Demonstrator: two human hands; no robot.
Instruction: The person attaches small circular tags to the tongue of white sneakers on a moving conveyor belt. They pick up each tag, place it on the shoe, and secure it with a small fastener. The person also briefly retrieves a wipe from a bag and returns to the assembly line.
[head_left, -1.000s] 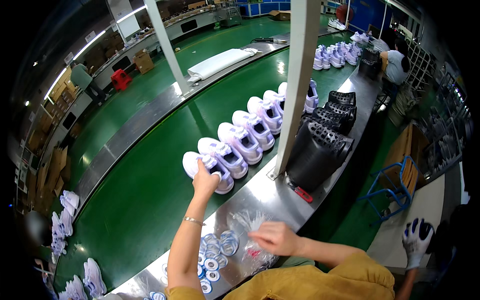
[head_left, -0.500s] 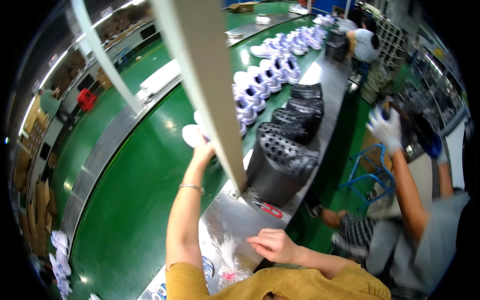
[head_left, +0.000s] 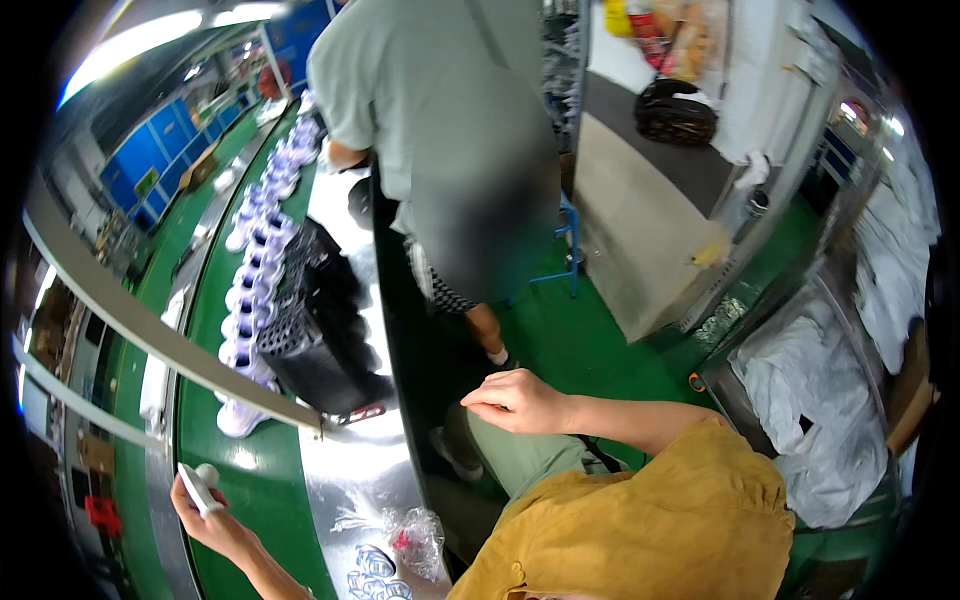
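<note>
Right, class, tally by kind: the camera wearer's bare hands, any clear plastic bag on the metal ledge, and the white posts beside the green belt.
Bare hands: 2 (left hand, right hand)
Clear plastic bag: 1
White posts: 2 (nearer post, farther post)
Total: 5

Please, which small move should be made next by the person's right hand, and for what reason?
Perhaps bring the right hand back over the metal ledge, toward the clear plastic bag: it hangs beyond the ledge's edge with nothing visibly held, while the left hand already holds a small white object on the ledge's other side.
</note>
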